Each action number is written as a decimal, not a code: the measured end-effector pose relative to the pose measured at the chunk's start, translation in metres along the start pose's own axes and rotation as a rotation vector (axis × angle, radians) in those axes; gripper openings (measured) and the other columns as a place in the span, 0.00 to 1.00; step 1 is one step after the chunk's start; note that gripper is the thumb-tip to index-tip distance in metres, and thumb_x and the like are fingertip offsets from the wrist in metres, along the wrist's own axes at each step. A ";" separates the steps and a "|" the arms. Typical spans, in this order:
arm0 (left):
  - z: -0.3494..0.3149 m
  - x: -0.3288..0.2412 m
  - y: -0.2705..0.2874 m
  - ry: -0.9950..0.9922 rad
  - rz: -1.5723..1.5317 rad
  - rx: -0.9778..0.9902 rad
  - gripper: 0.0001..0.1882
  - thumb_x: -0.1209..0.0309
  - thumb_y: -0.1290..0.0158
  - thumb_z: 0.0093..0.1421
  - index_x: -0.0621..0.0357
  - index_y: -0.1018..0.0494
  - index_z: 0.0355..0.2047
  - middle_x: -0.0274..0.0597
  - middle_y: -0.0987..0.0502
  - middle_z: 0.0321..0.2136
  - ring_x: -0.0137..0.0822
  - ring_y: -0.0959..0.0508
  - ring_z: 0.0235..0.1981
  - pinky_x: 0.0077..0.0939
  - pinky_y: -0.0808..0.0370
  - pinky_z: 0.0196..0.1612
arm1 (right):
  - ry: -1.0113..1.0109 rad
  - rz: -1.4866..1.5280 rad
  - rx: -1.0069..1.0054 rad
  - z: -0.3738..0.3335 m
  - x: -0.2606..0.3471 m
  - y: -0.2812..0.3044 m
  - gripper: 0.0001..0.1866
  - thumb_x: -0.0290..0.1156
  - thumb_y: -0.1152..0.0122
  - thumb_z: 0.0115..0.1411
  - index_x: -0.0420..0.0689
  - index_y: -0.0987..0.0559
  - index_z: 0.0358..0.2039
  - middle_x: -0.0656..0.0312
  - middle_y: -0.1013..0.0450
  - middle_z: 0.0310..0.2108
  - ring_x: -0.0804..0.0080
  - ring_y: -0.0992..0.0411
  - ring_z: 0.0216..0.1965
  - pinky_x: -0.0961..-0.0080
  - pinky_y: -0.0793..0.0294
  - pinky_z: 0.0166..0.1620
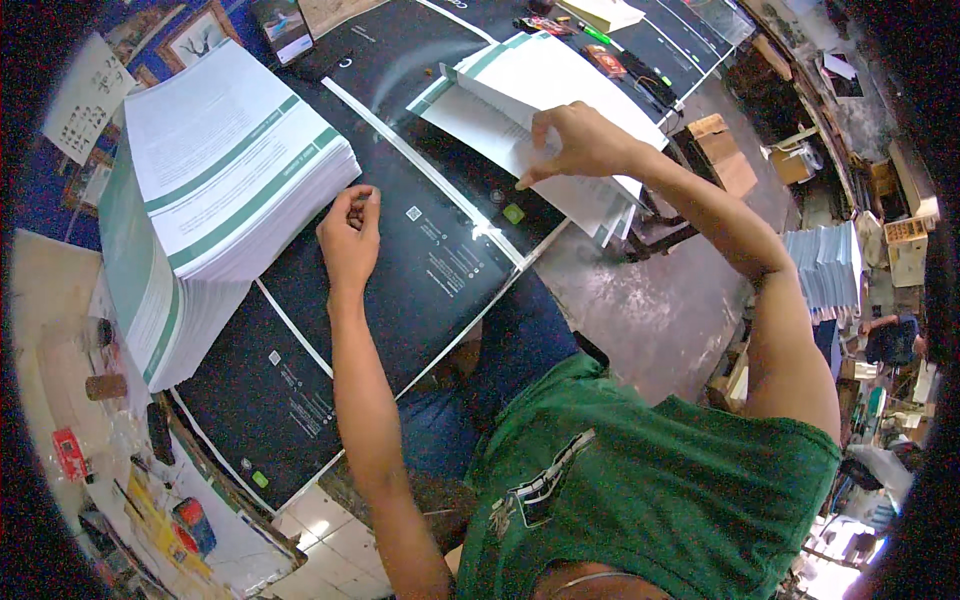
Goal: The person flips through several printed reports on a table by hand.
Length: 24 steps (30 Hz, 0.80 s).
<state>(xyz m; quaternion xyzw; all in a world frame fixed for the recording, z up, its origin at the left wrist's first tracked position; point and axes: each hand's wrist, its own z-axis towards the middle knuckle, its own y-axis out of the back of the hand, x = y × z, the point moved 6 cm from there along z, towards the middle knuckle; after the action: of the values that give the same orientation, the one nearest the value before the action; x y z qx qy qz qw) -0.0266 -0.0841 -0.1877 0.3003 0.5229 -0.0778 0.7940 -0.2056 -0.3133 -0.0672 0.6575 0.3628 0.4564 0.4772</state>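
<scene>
My left hand hovers by the near right corner of a tall fanned stack of printed sheets, its fingers curled in and no sheet visible in them. White pages with green bands make up that stack, which slopes down at its left side. On the right, my right hand is over a second pile of printed sheets. Its thumb and forefinger are spread apart in a loop, with nothing seen between them. Beneath that hand, the top sheet lies skewed and curled up along its far left edge.
Black printed sheeting with white lines covers the table. A phone stands at the back, and pens and small tools lie at the far right. Cardboard is on the floor; stacked paper stands farther right, near another person.
</scene>
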 end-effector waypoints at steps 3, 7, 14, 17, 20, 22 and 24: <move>0.001 0.002 -0.001 0.008 0.004 0.005 0.10 0.66 0.43 0.62 0.61 0.21 0.37 0.36 0.22 0.22 0.24 0.29 0.21 0.21 0.31 0.27 | 0.000 -0.042 -0.029 -0.001 -0.001 -0.007 0.35 0.60 0.24 0.40 0.39 0.22 0.32 0.48 0.23 0.31 0.50 0.24 0.37 0.60 0.26 0.42; 0.000 0.001 0.001 -0.014 0.004 -0.010 0.09 0.67 0.42 0.62 0.61 0.21 0.37 0.35 0.23 0.22 0.23 0.29 0.21 0.20 0.32 0.27 | 0.007 -0.073 -0.086 -0.002 -0.001 -0.017 0.35 0.59 0.24 0.39 0.40 0.24 0.33 0.49 0.23 0.32 0.49 0.25 0.39 0.59 0.27 0.43; -0.001 -0.004 0.001 -0.028 -0.028 -0.014 0.09 0.67 0.43 0.62 0.62 0.22 0.36 0.35 0.23 0.21 0.22 0.31 0.20 0.19 0.33 0.26 | 0.006 0.000 -0.050 0.001 -0.004 -0.010 0.31 0.56 0.23 0.41 0.40 0.23 0.30 0.50 0.23 0.32 0.51 0.24 0.39 0.60 0.28 0.44; -0.001 -0.004 0.002 -0.040 -0.024 -0.019 0.09 0.67 0.43 0.62 0.62 0.22 0.36 0.34 0.23 0.21 0.22 0.31 0.20 0.19 0.34 0.25 | -0.038 -0.020 -0.019 0.000 0.001 -0.005 0.30 0.55 0.23 0.41 0.40 0.22 0.29 0.50 0.23 0.31 0.52 0.24 0.38 0.61 0.28 0.43; -0.001 -0.003 0.002 -0.052 -0.041 -0.028 0.10 0.67 0.43 0.62 0.62 0.22 0.36 0.34 0.23 0.21 0.22 0.31 0.20 0.19 0.34 0.25 | 0.030 0.004 -0.016 0.002 -0.003 -0.002 0.30 0.55 0.23 0.41 0.41 0.21 0.29 0.50 0.23 0.30 0.52 0.24 0.37 0.61 0.28 0.42; -0.002 -0.002 0.000 -0.036 -0.053 -0.014 0.10 0.67 0.42 0.62 0.63 0.22 0.36 0.34 0.23 0.22 0.22 0.30 0.21 0.19 0.33 0.25 | 0.003 0.032 -0.012 0.001 -0.006 -0.001 0.29 0.56 0.23 0.42 0.41 0.21 0.28 0.50 0.23 0.29 0.53 0.24 0.37 0.61 0.28 0.42; 0.000 -0.007 -0.004 -0.006 -0.055 0.012 0.11 0.66 0.42 0.62 0.64 0.22 0.37 0.35 0.22 0.24 0.22 0.28 0.23 0.18 0.31 0.27 | 0.000 0.054 -0.009 0.001 -0.009 0.004 0.29 0.55 0.23 0.42 0.41 0.21 0.27 0.51 0.23 0.29 0.55 0.24 0.36 0.62 0.28 0.41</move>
<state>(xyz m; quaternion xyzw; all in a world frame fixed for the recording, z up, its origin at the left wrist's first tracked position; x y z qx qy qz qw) -0.0317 -0.0883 -0.1827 0.2904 0.5281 -0.1035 0.7913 -0.2075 -0.3227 -0.0661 0.6651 0.3426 0.4707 0.4677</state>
